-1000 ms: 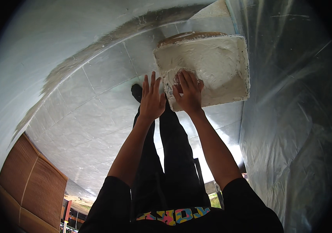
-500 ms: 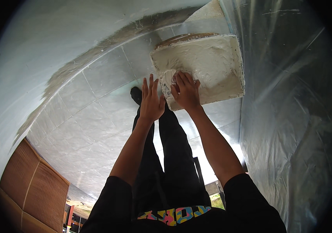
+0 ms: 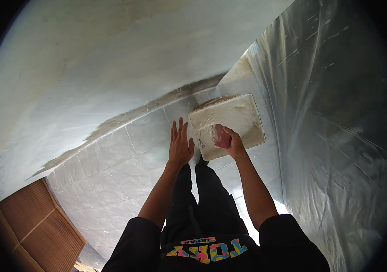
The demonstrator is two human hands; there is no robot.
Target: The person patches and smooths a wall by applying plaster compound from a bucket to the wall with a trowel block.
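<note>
A reddish, flat scraper [image 3: 222,136] with pale paste on its left edge is gripped in my right hand [image 3: 235,143]. It is over the near left part of a squarish tub [image 3: 264,131] that holds off-white plaster paste [image 3: 237,113]. Whether the scraper touches the paste I cannot tell. My left hand [image 3: 180,144] is held up just left of the tub, with its fingers stretched out and nothing in it.
A partly coated wall [image 3: 125,68] rises on the left, with a bare grey strip along its foot. Clear plastic sheeting [image 3: 334,149] hangs on the right. Pale tiles [image 3: 112,172] cover the floor, and a brown woven blind [image 3: 44,217] is at lower left.
The view has tilted up, so more wall shows and the tub appears lower and smaller. My right hand has turned and now shows the red scraper. My left hand stays stretched out.
</note>
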